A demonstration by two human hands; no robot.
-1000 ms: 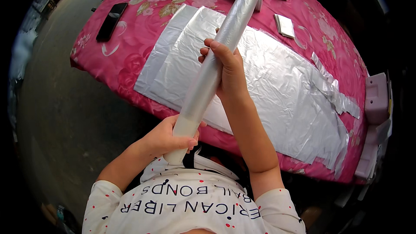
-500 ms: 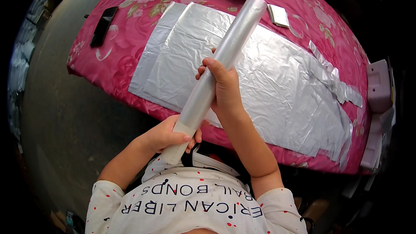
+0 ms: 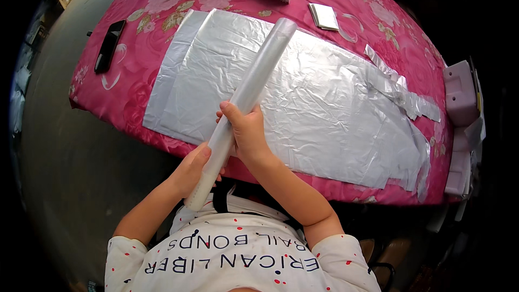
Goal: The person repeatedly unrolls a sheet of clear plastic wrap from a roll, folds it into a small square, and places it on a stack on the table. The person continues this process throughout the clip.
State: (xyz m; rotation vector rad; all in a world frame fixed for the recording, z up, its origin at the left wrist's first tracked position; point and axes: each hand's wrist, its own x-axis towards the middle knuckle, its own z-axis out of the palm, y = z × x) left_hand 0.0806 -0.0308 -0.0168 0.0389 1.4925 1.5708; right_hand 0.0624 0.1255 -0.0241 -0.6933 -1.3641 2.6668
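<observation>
Long translucent plastic roll point(image 3: 246, 103) held slanting above the silvery plastic sheet point(image 3: 303, 97) on the pink floral worktop point(image 3: 140, 38). Left hand point(image 3: 193, 170) clamped near its lower end, right hand point(image 3: 246, 132) wrapped around mid-length. Black flat device point(image 3: 110, 46) near worktop's left edge.

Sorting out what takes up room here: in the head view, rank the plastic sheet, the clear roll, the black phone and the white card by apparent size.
1. Plastic sheet, by far.
2. Clear roll, though it is held nearer the camera, which enlarges it.
3. Black phone.
4. White card.
</observation>
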